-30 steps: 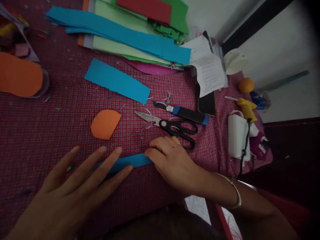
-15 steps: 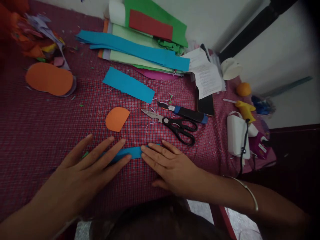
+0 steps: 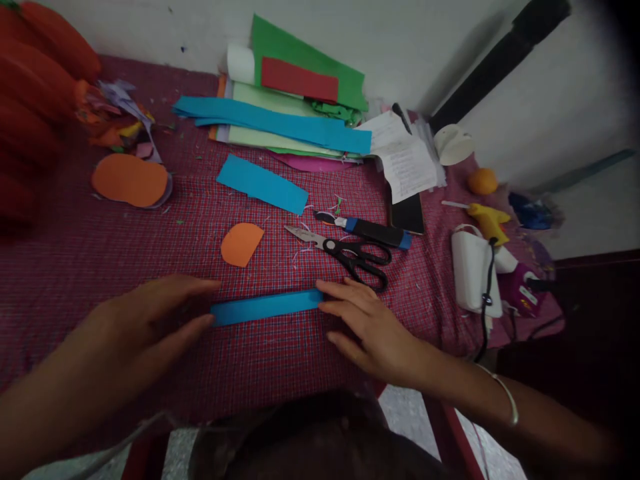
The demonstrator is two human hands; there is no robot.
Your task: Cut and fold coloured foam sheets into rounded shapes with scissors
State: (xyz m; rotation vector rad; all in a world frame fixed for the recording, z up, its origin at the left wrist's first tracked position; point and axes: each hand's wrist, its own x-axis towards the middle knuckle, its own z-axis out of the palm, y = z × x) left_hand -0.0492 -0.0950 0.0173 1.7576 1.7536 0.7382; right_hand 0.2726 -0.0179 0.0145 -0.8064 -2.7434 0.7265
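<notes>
A narrow blue strip (image 3: 265,307), which looks like folded felt or paper, lies flat on the checked cloth. Beside its left end is my left hand (image 3: 137,327), thumb and fingers apart around the tip. The fingertips of my right hand (image 3: 377,327) rest at the strip's right end, its fingers stretched out. Just beyond the strip lie an orange rounded cutout (image 3: 242,245) and black-handled scissors (image 3: 345,251). A blue-and-black utility knife (image 3: 375,232) sits behind the scissors. Farther back is a wider blue piece (image 3: 263,185).
Long blue strips (image 3: 280,125) lie across stacked coloured sheets at the back. Orange oval cutouts (image 3: 130,180) and scraps (image 3: 120,123) are on the left. To the right are a written paper (image 3: 407,163), a phone (image 3: 407,213), a yellow glue gun (image 3: 487,217) and a white box (image 3: 473,273).
Both hands have moved apart from lying over the strip to its two ends, uncovering its middle. The camera view has shifted slightly.
</notes>
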